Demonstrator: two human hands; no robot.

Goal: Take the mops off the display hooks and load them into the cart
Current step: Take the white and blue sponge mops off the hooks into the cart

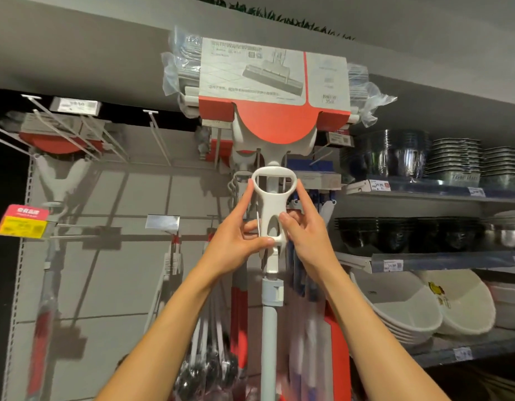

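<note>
Display wall: grey pegboard panel [111,285] with white wire display hooks [158,131] jutting forward; several carry hanging stock, partly blurred.
Side shelves: grey metal shelving [441,195] at right, three levels in view, price tags along the edges.
Basins: nested white plastic basins [401,311] on the lowest level seen, tilted on edge.
Tableware: stacked clear glass bowls [392,157] and stacked plates [453,157] on the top level; dark bowls [395,233] on the middle level.
Task mop: white sponge mop with pale grey pole [269,328], upright at centre, head uppermost, close in front of the wall; on or off its hook cannot tell.
Mop head packaging: grey and red printed card sleeve [273,82] wrapped over the head, clear plastic film bulging out both sides.
Other mop: second mop with red and grey packaging [59,137] hanging at far left, well apart from the central one.
Lever: white plastic looped wringer handle [273,204] on the pole, below the head.
Left hand [236,241]: fingers curled round the left side of the lever, thumb across its lower end.
Right hand [305,227]: fingers curled on the right side of the lever, index finger stretched up along the loop.
Price label: pink and yellow tag [23,224] on a hook end at far left.
</note>
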